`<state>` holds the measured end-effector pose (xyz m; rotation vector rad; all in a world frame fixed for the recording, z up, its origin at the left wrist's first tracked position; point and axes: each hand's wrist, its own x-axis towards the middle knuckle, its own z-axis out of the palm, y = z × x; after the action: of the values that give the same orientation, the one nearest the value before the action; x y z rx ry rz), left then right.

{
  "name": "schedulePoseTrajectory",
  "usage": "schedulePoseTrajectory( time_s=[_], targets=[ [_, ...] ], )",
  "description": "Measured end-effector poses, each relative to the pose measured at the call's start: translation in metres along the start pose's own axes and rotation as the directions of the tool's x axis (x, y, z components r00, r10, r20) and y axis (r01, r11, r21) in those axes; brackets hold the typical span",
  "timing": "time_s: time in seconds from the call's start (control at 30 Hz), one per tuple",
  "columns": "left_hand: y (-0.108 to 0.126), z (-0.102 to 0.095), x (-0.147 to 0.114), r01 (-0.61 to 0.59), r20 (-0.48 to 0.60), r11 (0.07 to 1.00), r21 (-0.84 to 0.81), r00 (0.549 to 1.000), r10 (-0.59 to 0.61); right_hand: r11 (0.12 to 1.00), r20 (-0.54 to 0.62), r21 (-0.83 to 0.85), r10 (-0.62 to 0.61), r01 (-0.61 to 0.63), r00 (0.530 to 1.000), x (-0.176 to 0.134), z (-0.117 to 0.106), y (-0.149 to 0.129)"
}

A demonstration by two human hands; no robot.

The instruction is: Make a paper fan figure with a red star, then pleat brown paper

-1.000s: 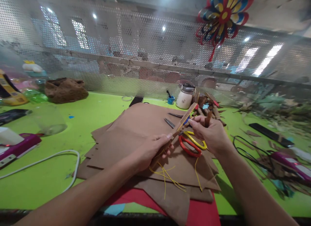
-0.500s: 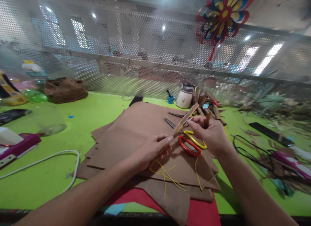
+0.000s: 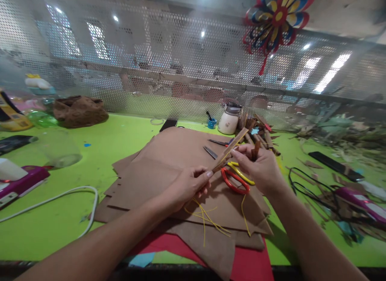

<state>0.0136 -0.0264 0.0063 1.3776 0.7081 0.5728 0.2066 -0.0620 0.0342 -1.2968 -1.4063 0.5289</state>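
Note:
A folded brown paper strip [image 3: 234, 141] slants up from my left hand [image 3: 195, 181], which is closed around its lower end. Along the strip's edge runs a thin yellow string. My right hand [image 3: 259, 164] pinches at this edge with thumb and forefinger; a small dark brown piece [image 3: 256, 149] sticks up between its fingers. Below the strip lie scissors with red [image 3: 235, 181] and yellow handles, partly hidden by it. Several loose yellow strings [image 3: 208, 220] spread over a stack of brown paper sheets [image 3: 157, 172] beneath my hands.
A lidded white jar [image 3: 229, 120] and a blue paint pot [image 3: 211, 122] stand at the back, beside rolled brown scraps [image 3: 265, 132]. A black phone [image 3: 336, 166] and cables lie right. A white cable [image 3: 60, 197], power strip [image 3: 24, 178] and clear cup [image 3: 64, 152] are left.
The brown strip has turned slightly in my left hand, showing the yellow string more plainly along its edge. Both hands stay almost in place.

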Motion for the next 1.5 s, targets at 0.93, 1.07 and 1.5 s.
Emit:
schedulePoseTrajectory(
  time_s=[0.93,1.07,1.5],
  targets=[
    [-0.003,0.000,0.003,0.007,0.012,0.993,0.119,1.000,-0.008,0.984,-0.075,-0.164,-0.090,0.077,0.993,-0.007,0.012,-0.011],
    [-0.004,0.000,0.003,0.007,0.025,0.996,0.089,1.000,-0.009,0.982,-0.081,-0.166,-0.106,0.091,0.991,-0.008,0.013,-0.013],
    [0.000,0.000,0.001,0.029,-0.041,0.997,0.065,0.999,-0.026,0.987,-0.116,-0.150,-0.080,0.062,0.990,-0.011,0.014,-0.014]
  ],
)
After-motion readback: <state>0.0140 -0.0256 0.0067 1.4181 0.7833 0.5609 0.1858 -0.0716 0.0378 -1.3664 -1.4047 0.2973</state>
